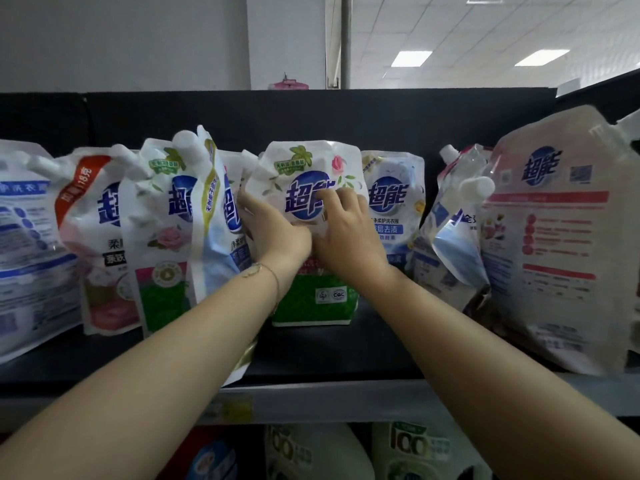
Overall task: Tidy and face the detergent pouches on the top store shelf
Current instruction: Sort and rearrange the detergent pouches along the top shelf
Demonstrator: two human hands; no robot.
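A white and green detergent pouch [311,168] stands upright in the middle of the top shelf [332,351], its printed front facing me. My left hand [273,230] grips its left edge. My right hand [346,237] presses on its front, fingers curled over the blue logo. To its left, a similar green pouch [162,237] leans, and a narrow pouch [211,216] stands edge-on with its side toward me. On the right stands a white and blue pouch [394,202].
A pink pouch [100,237] and a blue pouch [27,244] stand at the far left. Tilted clear pouches [457,223] and a big pink pouch [561,237] showing its back fill the right. Bottles [415,452] sit on the shelf below.
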